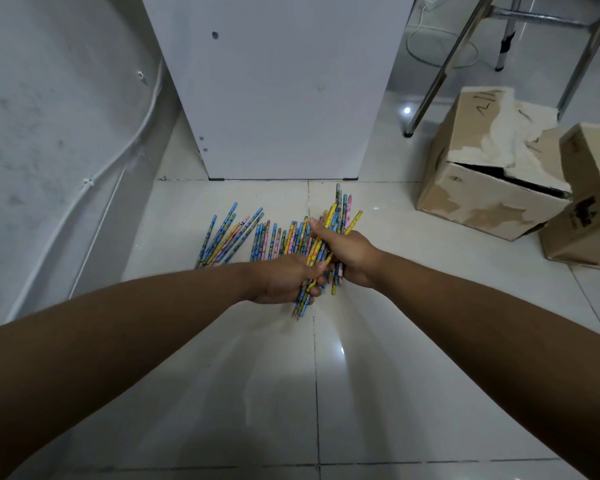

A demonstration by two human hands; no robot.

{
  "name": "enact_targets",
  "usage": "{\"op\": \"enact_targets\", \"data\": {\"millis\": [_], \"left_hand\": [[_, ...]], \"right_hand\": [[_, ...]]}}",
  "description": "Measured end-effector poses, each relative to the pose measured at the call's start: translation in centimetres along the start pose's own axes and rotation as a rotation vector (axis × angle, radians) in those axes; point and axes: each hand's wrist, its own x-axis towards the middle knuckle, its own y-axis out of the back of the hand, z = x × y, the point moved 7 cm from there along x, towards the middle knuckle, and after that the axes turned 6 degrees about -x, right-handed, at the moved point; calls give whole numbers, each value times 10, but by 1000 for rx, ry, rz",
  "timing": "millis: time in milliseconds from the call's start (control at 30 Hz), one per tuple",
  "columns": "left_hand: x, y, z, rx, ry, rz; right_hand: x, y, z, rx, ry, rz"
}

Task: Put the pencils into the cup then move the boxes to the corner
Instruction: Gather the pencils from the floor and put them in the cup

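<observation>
Glossy pale floor tiles [222, 393] fill most of the view, met on the left by a scuffed white wall [49, 116] with a thin cable [125, 147] clipped along it. A tall white cabinet [274, 88] stands at the back. To the right sit two cardboard boxes touching each other: a torn box [482, 188] with its top flap ripped, and a second box [589, 209] cut off by the frame edge. Metal legs [444, 71] slant behind them.

Loose pencils [236, 233] lie on the floor just before the cabinet, roughly parallel, their long axes running away from the person and leaning slightly right. Both bare forearms reach in to a bundle of pencils [340, 216], which points the same way, its far ends fanning out. The left grip [284, 278] is curled round the bundle's near end; the right grip [350, 251] is clamped round its middle, thumb laid across the top.
</observation>
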Motion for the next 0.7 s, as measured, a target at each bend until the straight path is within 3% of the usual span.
{"op": "enact_targets", "data": {"millis": [267, 633, 700], "left_hand": [[0, -11, -2, 40, 87, 73], [4, -11, 18, -152, -227, 205], [-2, 0, 24, -165, -262, 300]], "right_hand": [[-3, 3, -5, -89, 16, 128], [-9, 20, -47, 219, 146, 304], [-12, 18, -58, 285, 180, 326]]}}
